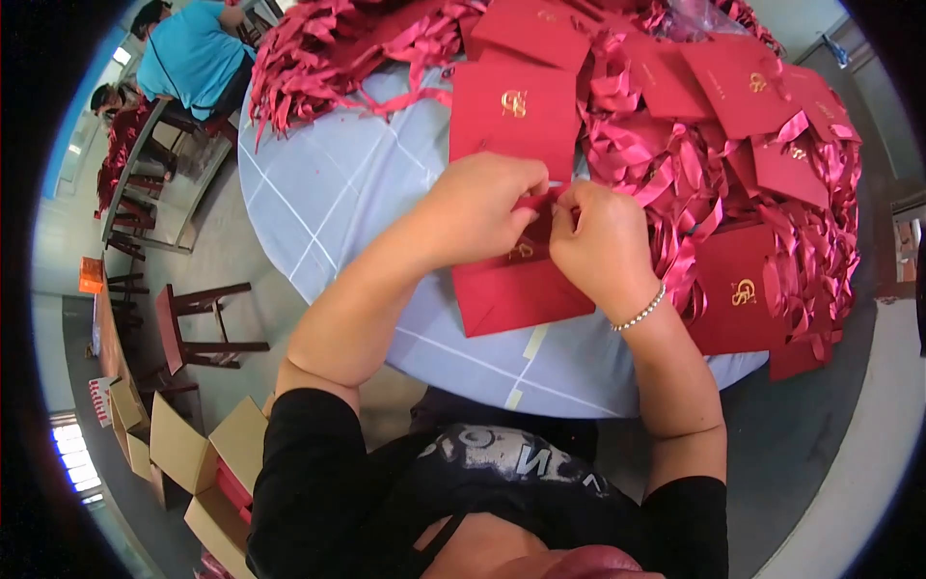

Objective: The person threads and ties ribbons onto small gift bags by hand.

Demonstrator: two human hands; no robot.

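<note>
Both hands, left hand [477, 214] and right hand [600, 246], pinched a ribbon [542, 201] over the red envelope [516, 285] near the counter [328, 193] edge, each grip clenched, steadying it.

Red envelope [516, 289] under both hands: matt card paper, smooth, with a shiny gold foil stamp; same stock on the other envelopes [514, 111]. Ribbons [675, 183] are glossy satin cloth, crimson, heaped loose. Counter [328, 183] wears a pale blue cloth, matt, with white lines; bracelet [640, 311] on the right wrist is shiny beads, boxes [188, 454] plain brown cardboard.
</note>
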